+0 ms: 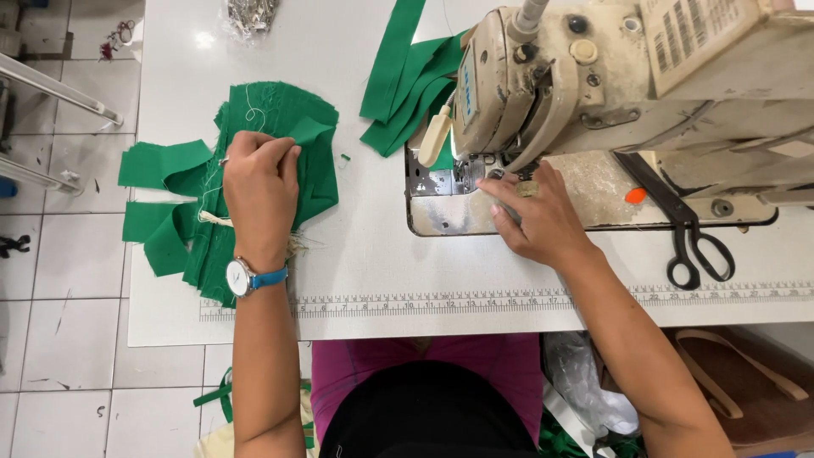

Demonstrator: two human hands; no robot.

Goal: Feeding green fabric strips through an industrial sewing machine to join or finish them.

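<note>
I see the sewing machine [610, 85] standing at the far right of the counter [381, 263]. The scissors [691, 229] lie just right of its plate. A fabric pile [254, 170] sits at the counter's left edge, under my left grip [259, 191]. Fabric strips [407, 85] lie behind, between pile and machine. My right grip [534, 216] rests on the machine's plate near the needle. A ruler strip [475, 301] runs along the near edge.

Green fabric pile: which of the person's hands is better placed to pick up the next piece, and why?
Left. The left hand already rests on the fabric pile, pinching a piece. The right hand is apart from it, fingers by the presser foot of the sewing machine.
</note>
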